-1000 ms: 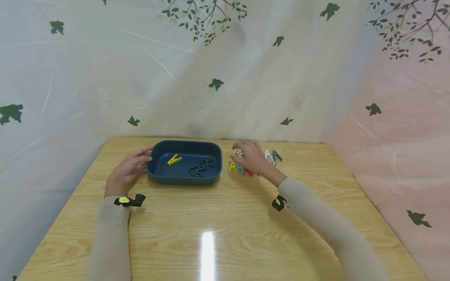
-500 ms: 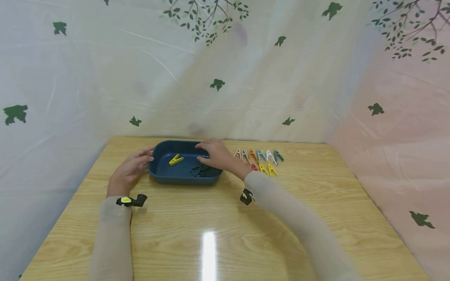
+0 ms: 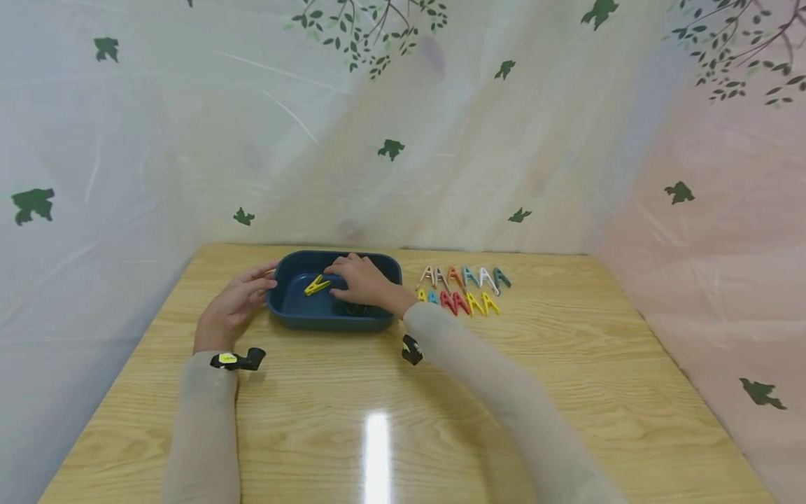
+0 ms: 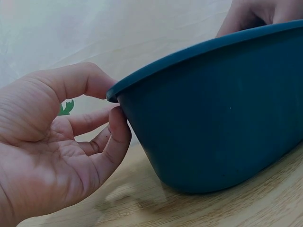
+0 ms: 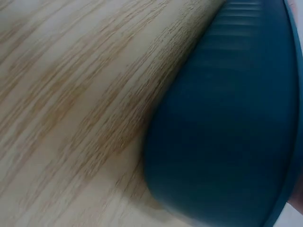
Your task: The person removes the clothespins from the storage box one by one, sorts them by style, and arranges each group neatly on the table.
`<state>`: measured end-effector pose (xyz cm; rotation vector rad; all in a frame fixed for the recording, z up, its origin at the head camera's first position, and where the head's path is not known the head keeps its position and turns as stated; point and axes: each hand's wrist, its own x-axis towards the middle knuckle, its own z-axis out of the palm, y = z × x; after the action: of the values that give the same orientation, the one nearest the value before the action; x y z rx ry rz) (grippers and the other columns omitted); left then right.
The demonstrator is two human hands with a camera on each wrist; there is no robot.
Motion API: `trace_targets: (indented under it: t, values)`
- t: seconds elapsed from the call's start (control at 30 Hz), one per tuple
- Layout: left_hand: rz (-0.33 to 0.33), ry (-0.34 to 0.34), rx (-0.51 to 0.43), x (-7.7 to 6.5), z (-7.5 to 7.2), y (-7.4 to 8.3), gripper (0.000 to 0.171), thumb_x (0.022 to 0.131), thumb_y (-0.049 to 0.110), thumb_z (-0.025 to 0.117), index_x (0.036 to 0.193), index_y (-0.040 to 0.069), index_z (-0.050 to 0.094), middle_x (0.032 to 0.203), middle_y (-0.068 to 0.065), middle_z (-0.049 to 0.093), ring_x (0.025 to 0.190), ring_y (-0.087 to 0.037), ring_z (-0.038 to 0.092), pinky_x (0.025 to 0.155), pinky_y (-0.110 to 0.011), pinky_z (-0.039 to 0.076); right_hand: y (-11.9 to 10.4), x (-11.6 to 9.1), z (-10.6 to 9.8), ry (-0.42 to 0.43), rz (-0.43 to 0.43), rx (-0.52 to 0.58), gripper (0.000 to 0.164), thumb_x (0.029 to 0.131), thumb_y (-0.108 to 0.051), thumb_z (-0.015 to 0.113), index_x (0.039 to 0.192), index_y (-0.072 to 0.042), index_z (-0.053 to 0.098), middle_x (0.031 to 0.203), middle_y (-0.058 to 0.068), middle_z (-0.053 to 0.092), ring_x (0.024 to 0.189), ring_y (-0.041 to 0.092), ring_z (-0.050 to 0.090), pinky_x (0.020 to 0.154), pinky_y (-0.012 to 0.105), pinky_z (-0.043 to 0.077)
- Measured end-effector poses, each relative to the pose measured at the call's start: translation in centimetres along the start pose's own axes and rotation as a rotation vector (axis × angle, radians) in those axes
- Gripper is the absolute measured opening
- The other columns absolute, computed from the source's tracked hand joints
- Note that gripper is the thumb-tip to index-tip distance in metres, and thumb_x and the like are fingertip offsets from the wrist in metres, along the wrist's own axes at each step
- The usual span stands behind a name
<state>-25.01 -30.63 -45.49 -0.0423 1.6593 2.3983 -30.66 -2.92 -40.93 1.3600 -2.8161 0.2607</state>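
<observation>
A dark blue plastic tub [image 3: 330, 324] stands on the table. My left hand [image 3: 234, 306] holds it at its left end; in the left wrist view the thumb is at the rim and curled fingers [image 4: 118, 135] press the wall just below. My right hand [image 3: 362, 281] reaches inside the tub, thumb and fingers spread apart around the space beside a yellow clothespin [image 3: 317, 285]. That clothespin lies on the tub's floor. Under the right hand, dark ring-shaped pieces [image 3: 355, 308] show only partly. The right wrist view has mostly the tub's outer wall [image 5: 222, 127], with the fingers hidden.
Right of the tub, several clothespins lie in two rows: a back row with an orange one [image 3: 455, 278] and a white one [image 3: 486, 278], and a front row with red ones [image 3: 455, 303] and yellow ones [image 3: 482, 304]. A printed cloth [image 3: 352, 175] hangs behind the wooden table [image 3: 302, 406].
My right hand has moved left from the clothespin rows, over the tub's right side and down into it near the yellow clothespin. The left hand stays at the rim.
</observation>
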Motion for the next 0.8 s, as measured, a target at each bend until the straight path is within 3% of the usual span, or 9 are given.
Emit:
trace_targets:
  t: [0.37, 0.57, 0.8]
  values:
    - [0.000, -0.009, -0.004, 0.1, 0.3, 0.2, 0.057, 0.102, -0.002, 0.055, 0.155, 0.005, 0.036, 0.130, 0.005, 0.050, 0.087, -0.003, 0.056, 0.077, -0.015, 0.053, -0.5, 1.8, 1.2, -0.110, 0.008, -0.070, 0.051, 0.102, -0.031, 0.063, 0.149, -0.017, 0.052, 0.153, 0.003, 0.052, 0.132, 0.025, 0.050, 0.108, 0.046, 0.047]
    - [0.029, -0.027, -0.003, 0.0, 0.1, -0.1, 0.053, 0.103, -0.005, 0.050, 0.153, 0.004, 0.036, 0.130, 0.003, 0.050, 0.086, -0.002, 0.057, 0.075, -0.014, 0.053, -0.8, 2.2, 1.5, -0.135, -0.006, -0.073, 0.050, 0.103, -0.028, 0.061, 0.151, -0.017, 0.051, 0.156, 0.002, 0.049, 0.137, 0.026, 0.049, 0.111, 0.049, 0.045]
    - [0.008, -0.022, -0.011, 0.0, 0.1, -0.1, 0.059, 0.104, -0.005, 0.050, 0.158, 0.002, 0.028, 0.137, 0.003, 0.047, 0.089, -0.003, 0.057, 0.078, -0.015, 0.053, -0.7, 2.6, 1.8, -0.150, -0.002, -0.098, 0.049, 0.103, -0.028, 0.060, 0.150, -0.018, 0.051, 0.156, 0.000, 0.050, 0.136, 0.025, 0.049, 0.109, 0.047, 0.047]
